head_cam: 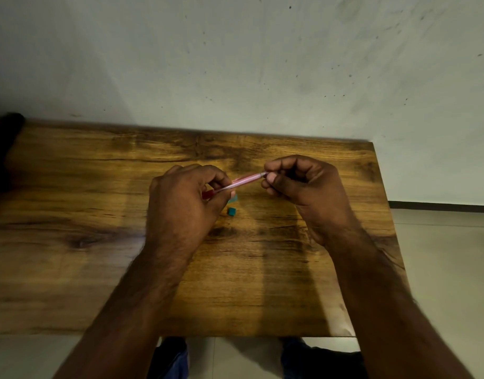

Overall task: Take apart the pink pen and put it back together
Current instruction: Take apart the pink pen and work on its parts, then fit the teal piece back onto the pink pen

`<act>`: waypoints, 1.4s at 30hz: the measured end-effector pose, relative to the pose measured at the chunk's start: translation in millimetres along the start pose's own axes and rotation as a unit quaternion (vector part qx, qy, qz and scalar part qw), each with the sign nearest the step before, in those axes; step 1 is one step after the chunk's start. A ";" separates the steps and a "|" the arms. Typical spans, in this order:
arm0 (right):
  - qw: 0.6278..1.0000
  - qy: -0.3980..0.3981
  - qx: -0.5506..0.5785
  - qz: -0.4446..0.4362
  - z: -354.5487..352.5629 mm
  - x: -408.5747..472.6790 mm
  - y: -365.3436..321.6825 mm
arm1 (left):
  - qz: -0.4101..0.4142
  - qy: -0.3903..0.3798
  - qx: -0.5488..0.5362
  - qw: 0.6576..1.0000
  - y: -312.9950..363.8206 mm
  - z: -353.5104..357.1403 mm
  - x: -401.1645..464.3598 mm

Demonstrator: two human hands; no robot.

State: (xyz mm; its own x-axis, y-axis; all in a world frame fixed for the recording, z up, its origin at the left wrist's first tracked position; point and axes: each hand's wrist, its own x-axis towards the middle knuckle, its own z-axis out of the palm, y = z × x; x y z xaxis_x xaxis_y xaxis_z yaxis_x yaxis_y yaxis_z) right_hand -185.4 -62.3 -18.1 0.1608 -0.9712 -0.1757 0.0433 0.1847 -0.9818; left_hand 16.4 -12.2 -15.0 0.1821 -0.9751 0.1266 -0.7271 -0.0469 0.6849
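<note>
The pink pen (245,179) hangs above the wooden table (98,187), slanting up to the right between both hands. My left hand (183,198) grips its lower left part, where a red end (207,194) sticks out under the fingers. My right hand (303,184) pinches the pen's upper right tip between thumb and forefinger. The tip itself is hidden by the fingers.
A small teal cube (231,211) lies on the table just below the pen, and a second teal piece (233,198) shows partly behind my left hand. A dark object (3,149) sits at the table's far left. The wall runs close behind the table.
</note>
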 end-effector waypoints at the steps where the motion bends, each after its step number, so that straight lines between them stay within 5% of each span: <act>1: 1.000 -0.001 -0.009 -0.004 -0.1 0.1 0.2 | 0.001 0.000 0.004 1.000 -0.2 0.3 0.0; 23: 1.000 0.004 0.000 0.027 14.8 -3.5 2.5 | -0.045 0.007 -0.043 0.998 10.8 18.6 -6.7; 33: 0.987 0.055 -0.146 0.038 13.8 -1.4 8.3 | -0.040 -0.033 -0.078 0.996 17.9 20.7 -9.4; 42: 0.922 0.083 -0.377 0.016 14.5 3.2 19.0 | -0.084 0.024 -0.048 0.995 -2.4 8.8 1.5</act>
State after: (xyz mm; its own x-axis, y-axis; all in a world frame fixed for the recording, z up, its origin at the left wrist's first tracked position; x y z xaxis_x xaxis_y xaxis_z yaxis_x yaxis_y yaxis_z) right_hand -169.8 -59.7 -36.3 -0.0054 -0.9883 -0.1521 -0.6675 0.1168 -0.7354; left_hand 12.5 -15.5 -22.7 0.3299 -0.9433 0.0368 -0.6170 -0.1859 0.7647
